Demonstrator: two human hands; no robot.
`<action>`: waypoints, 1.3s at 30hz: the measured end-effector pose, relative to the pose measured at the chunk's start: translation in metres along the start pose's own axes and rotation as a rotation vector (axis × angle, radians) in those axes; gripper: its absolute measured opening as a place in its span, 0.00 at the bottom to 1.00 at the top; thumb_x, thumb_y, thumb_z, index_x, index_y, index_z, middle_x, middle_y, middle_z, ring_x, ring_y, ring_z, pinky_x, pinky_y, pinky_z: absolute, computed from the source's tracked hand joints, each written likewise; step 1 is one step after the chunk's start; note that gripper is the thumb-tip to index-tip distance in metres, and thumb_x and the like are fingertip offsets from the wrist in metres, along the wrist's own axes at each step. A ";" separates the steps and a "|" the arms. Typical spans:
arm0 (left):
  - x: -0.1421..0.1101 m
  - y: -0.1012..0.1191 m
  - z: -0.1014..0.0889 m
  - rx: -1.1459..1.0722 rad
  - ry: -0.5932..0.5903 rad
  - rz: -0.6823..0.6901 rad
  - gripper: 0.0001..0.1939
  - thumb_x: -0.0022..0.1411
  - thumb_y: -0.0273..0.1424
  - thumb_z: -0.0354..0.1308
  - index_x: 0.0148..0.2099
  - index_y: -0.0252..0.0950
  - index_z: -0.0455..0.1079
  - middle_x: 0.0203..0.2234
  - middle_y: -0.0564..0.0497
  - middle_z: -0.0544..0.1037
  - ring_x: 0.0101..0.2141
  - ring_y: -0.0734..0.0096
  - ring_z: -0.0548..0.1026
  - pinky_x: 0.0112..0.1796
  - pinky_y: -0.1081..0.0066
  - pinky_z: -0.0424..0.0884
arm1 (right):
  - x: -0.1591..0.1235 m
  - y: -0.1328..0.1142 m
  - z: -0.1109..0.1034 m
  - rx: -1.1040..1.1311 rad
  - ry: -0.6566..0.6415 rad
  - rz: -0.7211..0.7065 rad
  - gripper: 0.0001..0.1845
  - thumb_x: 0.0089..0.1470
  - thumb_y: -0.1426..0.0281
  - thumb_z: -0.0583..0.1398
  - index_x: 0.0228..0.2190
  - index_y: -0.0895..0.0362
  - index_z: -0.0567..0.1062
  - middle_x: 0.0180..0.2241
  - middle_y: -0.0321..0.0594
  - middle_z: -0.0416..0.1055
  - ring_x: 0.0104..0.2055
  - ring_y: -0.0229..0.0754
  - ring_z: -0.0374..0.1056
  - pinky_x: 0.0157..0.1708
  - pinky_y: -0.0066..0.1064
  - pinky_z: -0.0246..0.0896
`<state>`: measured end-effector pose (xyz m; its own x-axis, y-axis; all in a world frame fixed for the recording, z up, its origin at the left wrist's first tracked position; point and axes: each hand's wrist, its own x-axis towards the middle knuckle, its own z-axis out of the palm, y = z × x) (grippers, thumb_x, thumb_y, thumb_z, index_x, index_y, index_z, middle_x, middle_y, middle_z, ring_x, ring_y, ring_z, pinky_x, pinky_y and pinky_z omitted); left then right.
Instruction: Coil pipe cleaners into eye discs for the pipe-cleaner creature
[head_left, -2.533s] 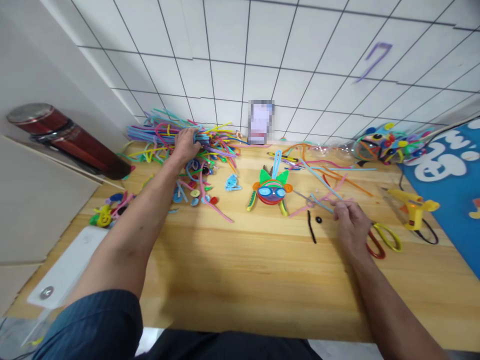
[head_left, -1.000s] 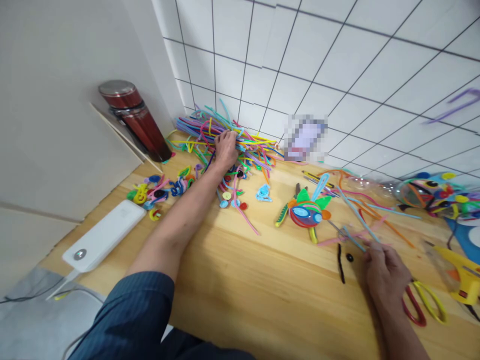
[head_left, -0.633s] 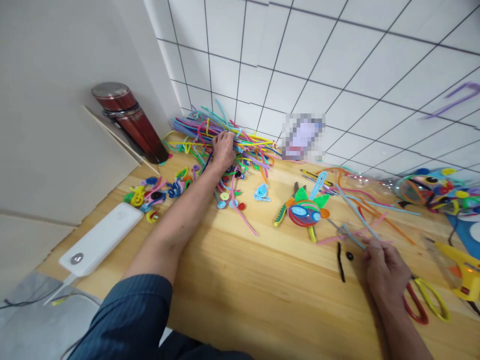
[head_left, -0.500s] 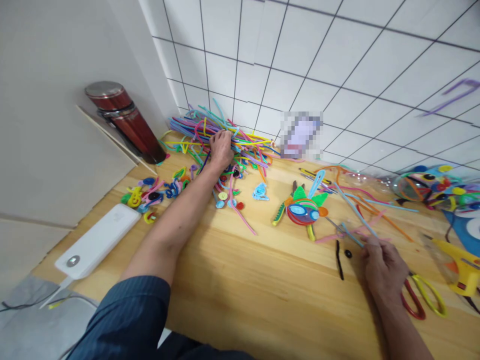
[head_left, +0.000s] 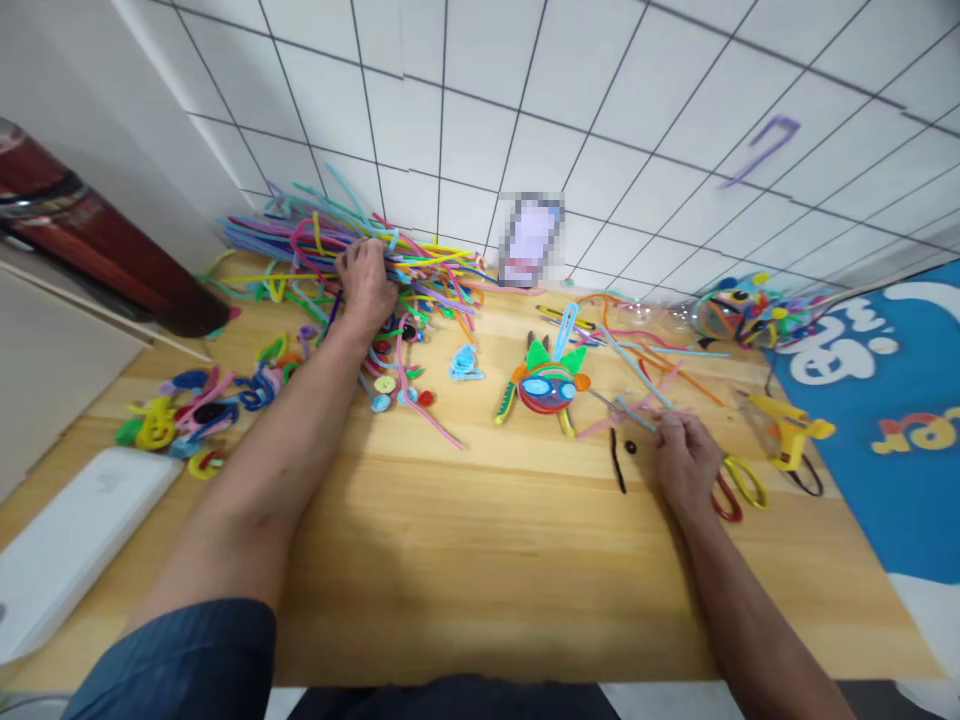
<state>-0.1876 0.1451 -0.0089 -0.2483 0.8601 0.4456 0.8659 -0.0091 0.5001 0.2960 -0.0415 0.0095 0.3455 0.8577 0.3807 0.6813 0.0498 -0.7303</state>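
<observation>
At the back left, my left hand reaches into a heap of many-coloured pipe cleaners, its fingers curled down over them and the fingertips hidden. On the right, my right hand is closed in a pinch on a light blue pipe cleaner, whose ends stick out toward the back left. Between the hands sits a round figure with green pointed ears, blue eyes and a light blue loop on top. Left of my right hand lie a black pipe cleaner piece and a small black button.
Scissors and a yellow glue gun lie right of my right hand. Twisted colourful pieces, a white power bank and a red flask stand left. A blurred-out phone leans against the tiled wall.
The view has swung to the right, so everything appears further left and more of the blue sheet shows. Both hands keep about the same places on the table.
</observation>
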 end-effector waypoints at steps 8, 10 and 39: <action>0.001 0.000 0.000 -0.036 0.005 -0.022 0.26 0.54 0.28 0.60 0.57 0.39 0.67 0.60 0.43 0.73 0.65 0.46 0.62 0.66 0.45 0.54 | 0.027 -0.085 -0.023 0.049 0.039 -0.242 0.13 0.59 0.60 0.58 0.27 0.53 0.76 0.20 0.33 0.67 0.24 0.42 0.64 0.33 0.36 0.63; 0.001 0.001 0.000 -0.010 0.014 -0.023 0.24 0.55 0.29 0.61 0.56 0.39 0.67 0.59 0.45 0.74 0.64 0.49 0.63 0.65 0.47 0.56 | 0.039 -0.113 -0.018 0.009 0.028 -0.369 0.12 0.60 0.62 0.59 0.29 0.53 0.78 0.20 0.34 0.68 0.24 0.42 0.64 0.31 0.35 0.62; -0.003 0.011 -0.016 0.041 0.019 -0.049 0.17 0.61 0.21 0.54 0.51 0.39 0.69 0.58 0.40 0.74 0.62 0.46 0.65 0.60 0.48 0.61 | 0.108 -0.298 0.256 -0.698 -0.720 -0.762 0.18 0.62 0.67 0.56 0.48 0.56 0.82 0.48 0.50 0.80 0.49 0.55 0.73 0.48 0.43 0.65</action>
<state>-0.1841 0.1344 0.0067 -0.2990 0.8490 0.4356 0.8693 0.0540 0.4913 -0.0352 0.1673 0.1231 -0.5651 0.8249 0.0172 0.8233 0.5624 0.0765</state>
